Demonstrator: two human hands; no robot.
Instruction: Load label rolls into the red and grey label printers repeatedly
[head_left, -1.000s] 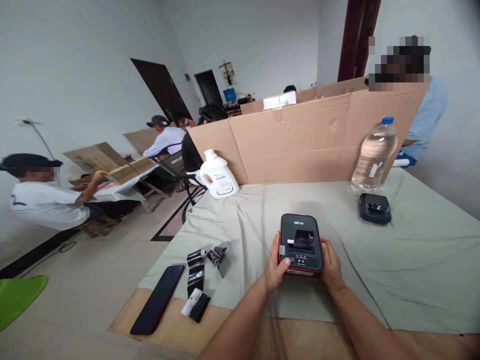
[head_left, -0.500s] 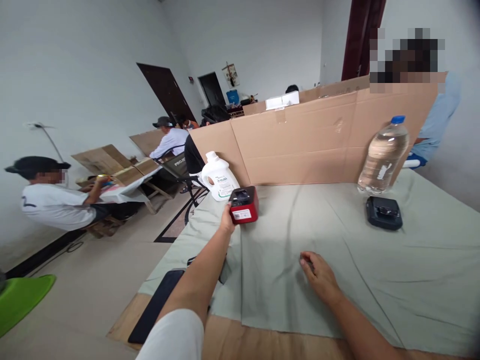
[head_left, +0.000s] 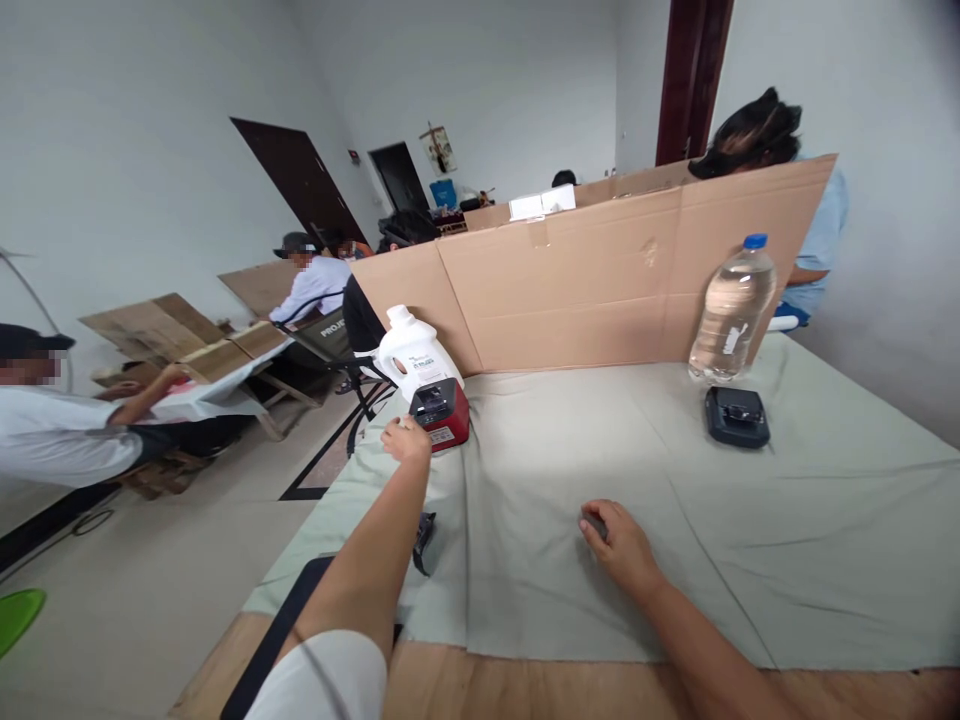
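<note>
My left hand (head_left: pixel 406 441) is at the left side of a red and black box-shaped device (head_left: pixel 448 418) with a pale label. Its fingers are loosely bent and apart, not wrapped round the device; whether they still touch it is unclear. Above the cloth at the middle of the table, my right hand (head_left: pixel 619 545) is closed on a small dark object (head_left: pixel 598 525), mostly hidden by the fingers. A white jug (head_left: pixel 420 352) stands just behind the red device. Below my left forearm lies a black curved item (head_left: pixel 424 545), partly covered.
A cardboard partition (head_left: pixel 570 290) runs along the table's back. At right stand a water bottle (head_left: pixel 731 312) with a blue cap and a black boxy device (head_left: pixel 737 417). A dark flat slab (head_left: pixel 281 625) lies at the front left. Several people sit beyond the table.
The view has turned a little to the right. My left hand has let go of the red device, which now rests by the jug. My right hand stays nearly in place.
</note>
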